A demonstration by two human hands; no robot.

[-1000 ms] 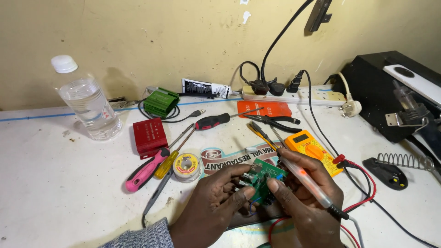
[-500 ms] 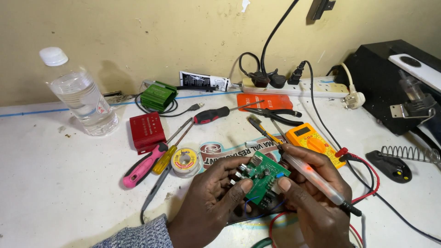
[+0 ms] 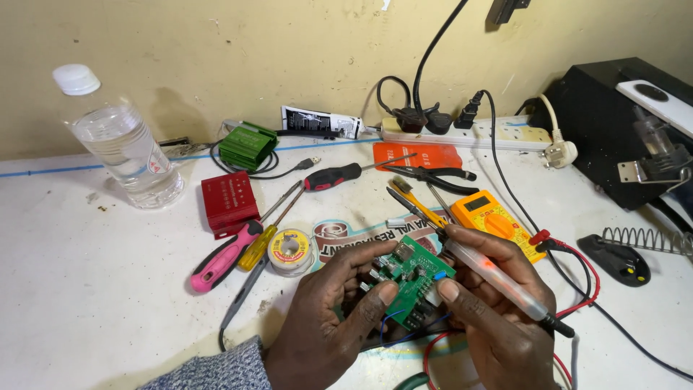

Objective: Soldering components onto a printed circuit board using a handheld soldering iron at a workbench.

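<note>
A small green circuit board (image 3: 413, 279) with blue wires hanging from it is held up over the white bench between both hands. My left hand (image 3: 328, 321) grips its left edge with thumb and fingers. My right hand (image 3: 498, 318) pinches the board's right edge with the thumb while also holding a soldering iron (image 3: 498, 280) with a translucent handle. The iron's tip points up and left, just beyond the board's top corner.
On the bench lie a solder spool (image 3: 289, 250), pink (image 3: 220, 258) and yellow (image 3: 258, 245) screwdrivers, a red box (image 3: 229, 202), a water bottle (image 3: 123, 144), a yellow multimeter (image 3: 494, 220) with red leads, pliers (image 3: 433, 177), a power strip (image 3: 462, 133) and a coiled iron stand (image 3: 635, 249).
The board has been tilted and lifted slightly toward me between both hands. The view has shifted a little, so bench items sit slightly lower and more to the left.
</note>
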